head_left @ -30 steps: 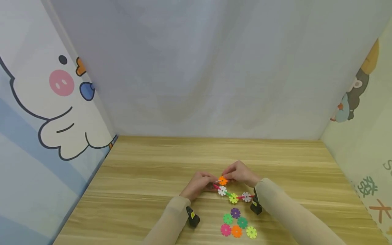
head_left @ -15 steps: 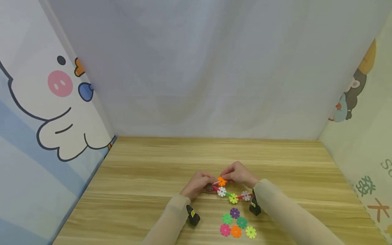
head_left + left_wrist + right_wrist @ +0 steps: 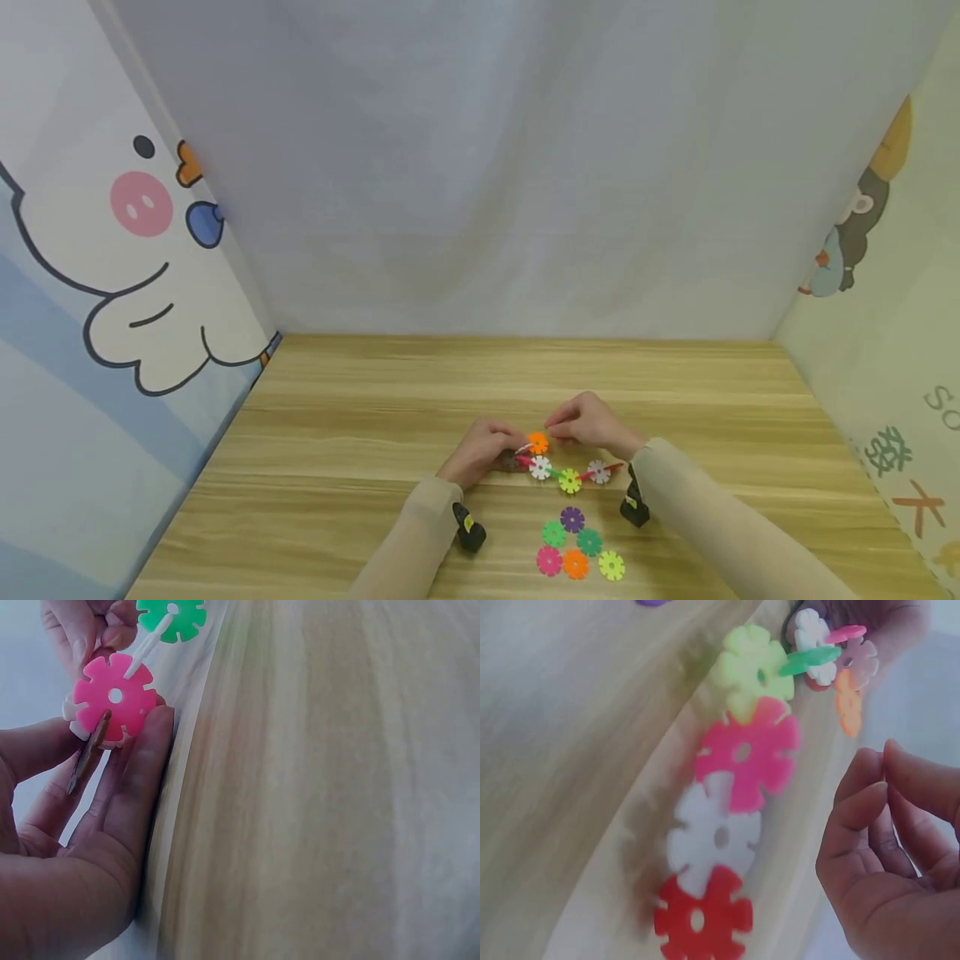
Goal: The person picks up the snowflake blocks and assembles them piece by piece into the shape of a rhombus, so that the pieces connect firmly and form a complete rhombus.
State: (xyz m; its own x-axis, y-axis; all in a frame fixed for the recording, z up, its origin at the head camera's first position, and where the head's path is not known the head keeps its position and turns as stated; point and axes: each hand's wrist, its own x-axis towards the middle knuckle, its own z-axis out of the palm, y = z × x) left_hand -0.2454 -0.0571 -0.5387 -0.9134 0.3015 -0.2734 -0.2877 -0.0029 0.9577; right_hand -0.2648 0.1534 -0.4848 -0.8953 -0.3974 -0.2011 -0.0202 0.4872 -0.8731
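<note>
My left hand [image 3: 480, 454] pinches one end of a chain of notched plastic snowflake discs, linked edge to edge. In the left wrist view the thumb and fingers are around a pink disc [image 3: 135, 701] and a brown disc [image 3: 88, 754] set into it. An orange disc [image 3: 537, 442] sticks out at that end of the chain. From there a white disc [image 3: 540, 467], a yellow disc [image 3: 569, 481] and a red disc [image 3: 705, 915] run rightward. Just right of the orange disc, my right hand [image 3: 592, 422] has thumb and fingertips together, apart from the chain, with nothing visible between them.
Several loose discs lie on the wooden table [image 3: 360, 400] nearer me, among them a purple disc [image 3: 572, 520], a pink disc [image 3: 549, 561] and a yellow-green disc [image 3: 611, 566]. A pale curtain [image 3: 510, 167] hangs behind the table, with printed cloths at both sides.
Earlier the right fingertips were at the orange disc; now they have drawn away to its right, leaving a small gap. The left hand keeps its hold on the chain.
</note>
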